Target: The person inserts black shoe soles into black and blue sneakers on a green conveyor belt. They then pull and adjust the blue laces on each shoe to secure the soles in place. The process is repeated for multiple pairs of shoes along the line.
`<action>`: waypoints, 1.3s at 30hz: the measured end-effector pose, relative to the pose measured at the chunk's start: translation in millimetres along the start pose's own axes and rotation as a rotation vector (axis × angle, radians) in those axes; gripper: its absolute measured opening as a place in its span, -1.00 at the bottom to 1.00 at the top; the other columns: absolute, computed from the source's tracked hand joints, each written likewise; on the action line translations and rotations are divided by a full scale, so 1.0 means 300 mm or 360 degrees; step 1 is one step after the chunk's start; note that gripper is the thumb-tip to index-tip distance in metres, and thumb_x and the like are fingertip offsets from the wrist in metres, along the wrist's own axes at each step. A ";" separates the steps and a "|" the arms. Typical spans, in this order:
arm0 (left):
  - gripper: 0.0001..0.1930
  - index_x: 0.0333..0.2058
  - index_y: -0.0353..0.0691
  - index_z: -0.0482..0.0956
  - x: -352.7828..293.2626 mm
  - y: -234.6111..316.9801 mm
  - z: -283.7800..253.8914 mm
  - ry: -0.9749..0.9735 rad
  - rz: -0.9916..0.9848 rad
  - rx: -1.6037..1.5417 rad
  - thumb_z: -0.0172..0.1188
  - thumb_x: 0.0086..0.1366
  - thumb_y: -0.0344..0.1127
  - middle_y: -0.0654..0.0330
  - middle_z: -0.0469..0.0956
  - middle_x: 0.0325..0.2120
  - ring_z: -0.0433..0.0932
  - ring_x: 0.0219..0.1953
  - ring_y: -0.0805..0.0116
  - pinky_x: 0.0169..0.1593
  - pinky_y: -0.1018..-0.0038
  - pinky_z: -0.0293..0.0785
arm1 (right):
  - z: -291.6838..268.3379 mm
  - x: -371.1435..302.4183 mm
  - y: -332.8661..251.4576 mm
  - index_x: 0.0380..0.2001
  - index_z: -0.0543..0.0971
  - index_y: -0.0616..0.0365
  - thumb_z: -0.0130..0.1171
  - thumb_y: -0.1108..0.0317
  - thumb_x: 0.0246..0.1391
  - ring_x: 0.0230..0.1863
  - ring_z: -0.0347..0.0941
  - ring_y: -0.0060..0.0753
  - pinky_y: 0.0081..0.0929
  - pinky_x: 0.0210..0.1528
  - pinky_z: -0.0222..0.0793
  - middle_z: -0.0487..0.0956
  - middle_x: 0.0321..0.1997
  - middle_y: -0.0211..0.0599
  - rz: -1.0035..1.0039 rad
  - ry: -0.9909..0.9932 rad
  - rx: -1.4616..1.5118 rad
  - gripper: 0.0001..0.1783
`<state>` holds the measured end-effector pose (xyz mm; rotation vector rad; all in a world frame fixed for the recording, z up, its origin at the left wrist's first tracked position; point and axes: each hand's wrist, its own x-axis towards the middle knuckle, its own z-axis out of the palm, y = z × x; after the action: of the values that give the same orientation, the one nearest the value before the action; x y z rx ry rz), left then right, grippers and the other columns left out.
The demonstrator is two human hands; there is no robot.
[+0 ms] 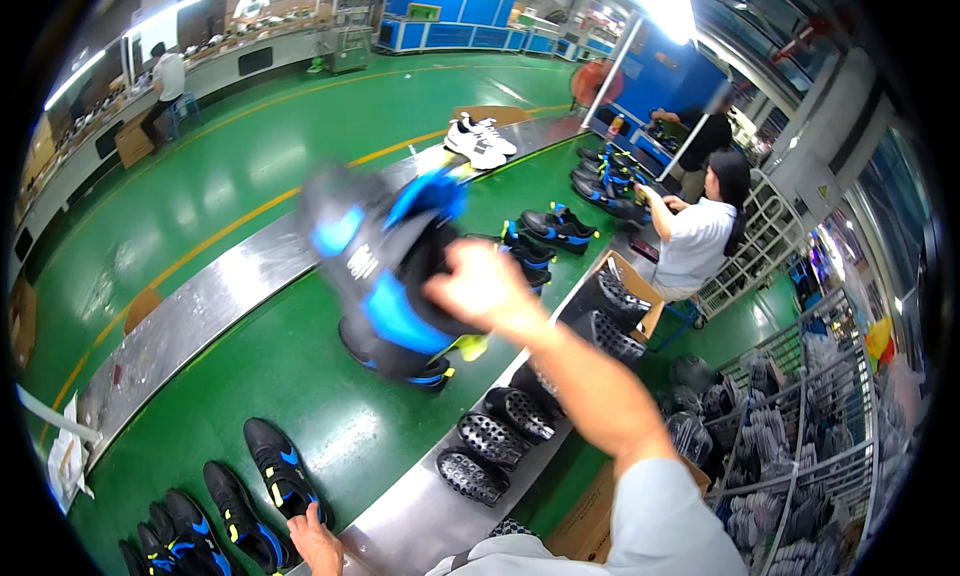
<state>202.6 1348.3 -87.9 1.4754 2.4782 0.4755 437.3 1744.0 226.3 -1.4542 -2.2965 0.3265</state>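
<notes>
My right hand (pixel 482 284) is closed on a black sneaker (pixel 365 261) with blue patches and a blue tongue, held up in the air and smeared by motion. Its fingers are partly hidden at the shoe's opening. Beneath it, part of another black-and-blue shoe (pixel 432 376) shows on the green surface. At the lower left, my left hand (pixel 316 542) grips the heel end of a black sneaker (pixel 272 458) with blue and yellow trim. Several similar shoes (pixel 238 511) stand beside that one, toes pointing away.
Black dotted, rounded pieces (pixel 488 439) line the steel ledge (pixel 400 521) near me; more sit around an open carton (pixel 640 291). White sneakers (pixel 480 141) rest on the far steel rail (pixel 210 311). A seated co-worker (pixel 695 231) handles shoes at right, near a loaded wire rack (pixel 800 446).
</notes>
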 end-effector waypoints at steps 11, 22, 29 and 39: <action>-0.52 0.12 -0.11 0.58 0.027 0.000 -0.043 -0.0021 0.0044 0.0110 0.16 0.17 -0.48 -0.07 0.62 -0.23 0.49 -0.11 -0.14 0.04 0.09 0.41 | -0.891 0.034 1.409 -0.48 0.61 0.38 0.31 0.23 -0.01 -0.51 0.39 -0.43 -0.25 -0.45 0.31 0.51 -0.54 -0.34 0.0707 0.0359 0.0141 -0.66; -0.46 0.14 -0.07 0.54 0.020 0.003 -0.086 -0.0101 -0.0068 0.0324 0.25 0.10 -0.42 -0.05 0.61 -0.20 0.49 -0.08 -0.13 0.05 0.08 0.42 | -0.551 -0.166 1.898 -0.41 0.58 0.53 0.28 0.28 -0.03 -0.43 0.46 -0.20 -0.11 -0.35 0.36 0.58 -0.37 -0.09 0.1543 0.0388 0.0614 -0.63; -0.43 0.14 -0.11 0.51 0.045 0.015 -0.049 -0.0182 -0.0136 0.0395 0.32 0.07 -0.39 -0.06 0.60 -0.19 0.48 -0.05 -0.15 0.07 0.07 0.41 | -0.455 -0.163 2.085 -0.32 0.64 0.45 0.36 0.24 -0.03 -0.38 0.53 -0.10 -0.08 -0.29 0.39 0.64 -0.31 -0.05 0.1612 0.0470 0.0307 -0.61; -0.45 0.02 -0.12 0.48 0.039 0.018 -0.065 -0.0049 -0.0275 0.0229 0.26 -0.05 -0.46 -0.05 0.51 -0.20 0.43 -0.01 -0.11 0.04 0.06 0.34 | -0.231 -0.114 1.821 0.04 0.65 0.05 0.29 -0.04 -0.03 0.23 0.52 0.04 0.09 0.27 0.34 0.61 0.19 -0.01 0.1803 0.0052 -0.0667 -0.40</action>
<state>194.6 1357.8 -68.0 1.2903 2.6335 0.2459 923.1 1947.6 62.1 -2.8267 -1.3062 0.1028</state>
